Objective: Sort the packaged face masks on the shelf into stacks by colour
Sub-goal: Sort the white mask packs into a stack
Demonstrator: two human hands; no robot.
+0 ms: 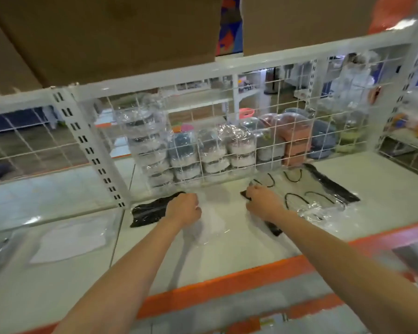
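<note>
With the left hand (184,208) curled on a black packaged mask (150,210) at nine o'clock and the right hand (261,201) pinching another black pack (273,228) at three o'clock, the slick wrappers risked sliding apart and mixing with the white mask (70,239).

Two bare forearms, no sleeves visible to the frame edge. Left hand (184,207) and right hand (263,201): no gloves, rings, watch or bands seen.
</note>
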